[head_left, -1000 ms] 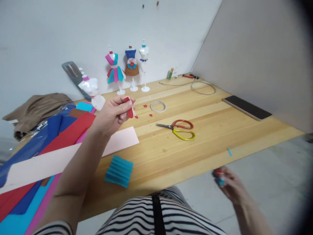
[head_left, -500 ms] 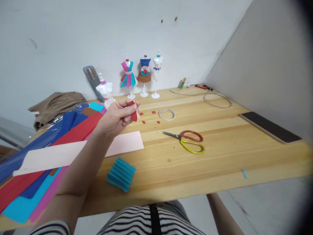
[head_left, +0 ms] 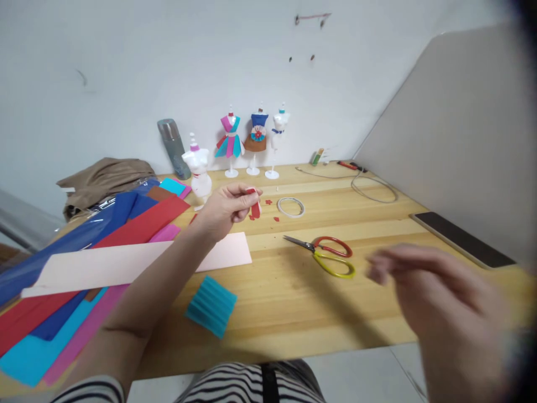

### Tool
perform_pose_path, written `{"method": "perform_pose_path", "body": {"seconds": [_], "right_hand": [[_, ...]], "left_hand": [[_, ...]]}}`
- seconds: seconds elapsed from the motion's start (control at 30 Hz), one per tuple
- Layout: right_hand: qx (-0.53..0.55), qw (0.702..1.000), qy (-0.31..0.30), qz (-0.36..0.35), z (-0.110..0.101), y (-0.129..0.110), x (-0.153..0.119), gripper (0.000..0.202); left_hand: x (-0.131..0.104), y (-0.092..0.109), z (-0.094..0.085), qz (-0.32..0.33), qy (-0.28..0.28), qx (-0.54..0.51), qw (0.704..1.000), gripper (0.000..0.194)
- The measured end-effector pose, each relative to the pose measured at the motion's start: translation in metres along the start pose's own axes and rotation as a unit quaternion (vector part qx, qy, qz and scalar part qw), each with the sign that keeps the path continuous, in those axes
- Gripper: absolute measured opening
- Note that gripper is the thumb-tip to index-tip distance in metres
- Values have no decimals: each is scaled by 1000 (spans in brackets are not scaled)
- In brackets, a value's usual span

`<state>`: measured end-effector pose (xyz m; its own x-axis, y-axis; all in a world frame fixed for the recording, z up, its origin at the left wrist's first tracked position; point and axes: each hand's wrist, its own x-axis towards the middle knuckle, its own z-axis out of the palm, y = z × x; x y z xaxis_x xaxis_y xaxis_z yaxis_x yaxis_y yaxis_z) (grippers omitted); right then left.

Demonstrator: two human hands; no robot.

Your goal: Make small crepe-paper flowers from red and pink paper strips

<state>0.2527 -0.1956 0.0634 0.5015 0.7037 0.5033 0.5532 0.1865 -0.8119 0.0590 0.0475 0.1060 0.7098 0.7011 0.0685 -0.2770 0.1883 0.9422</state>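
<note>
My left hand (head_left: 226, 210) is closed, pinching a small folded red piece (head_left: 255, 206) with a whitish edge between thumb and fingers above the table. My right hand (head_left: 440, 302) is raised at the right over the table's front, smeared by motion; I cannot make out anything in it. Between the hands lie scissors (head_left: 311, 247) with one red and one yellow handle, blades parted slightly. Small red flower cutouts (head_left: 269, 202) lie just beyond my left hand, by a thin white tape ring (head_left: 279, 209). A pleated turquoise piece (head_left: 212, 306) rests near the front edge.
Coloured strips, with a pale pink strip (head_left: 104, 267) on top, cover the left side. Small dress forms, one in a blue and brown outfit (head_left: 255, 143), stand along the wall beside a grey bottle (head_left: 175, 150). A cable (head_left: 377, 200) and a black-topped slab (head_left: 461, 239) lie at right.
My right hand has risen from below the table edge into view at right. My left hand, still pinching the red piece, appears slightly further right; the whole view has shifted a little.
</note>
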Motion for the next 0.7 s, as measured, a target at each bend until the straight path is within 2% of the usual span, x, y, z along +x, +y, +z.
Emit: {"method": "perform_pose_path", "body": {"seconds": [0.07,0.1,0.13,0.2,0.3,0.4,0.53,0.6,0.7], "right_hand": [[53,995,-78,-28,43,-7,36,21],[76,989,-124,-37,64,-13,52,29],[81,985,-143,-49,85,-19,66,38],[86,982,-164,-47,121,-29,86,45],[100,985,-134,-28,154,-36,99,31],[148,981,-122,-23,165,-35,104,19],[148,981,-125,-25,163,-30,111,22],[112,983,-136,-43,158,-26,115,21],[19,983,-149,-106,148,-20,120,18]], "left_hand": [[-1,-3,2,8,15,-16,1000,31],[-1,-4,2,14,22,-21,999,30],[-1,-5,3,21,28,-26,999,30],[-1,-6,2,34,38,-35,998,30],[1,-6,-1,53,56,-58,995,29],[5,-6,-5,60,72,-85,992,26],[7,-5,-10,51,43,-88,994,21],[7,-4,-13,50,39,-49,997,20],[8,-1,-16,69,57,96,991,17]]}}
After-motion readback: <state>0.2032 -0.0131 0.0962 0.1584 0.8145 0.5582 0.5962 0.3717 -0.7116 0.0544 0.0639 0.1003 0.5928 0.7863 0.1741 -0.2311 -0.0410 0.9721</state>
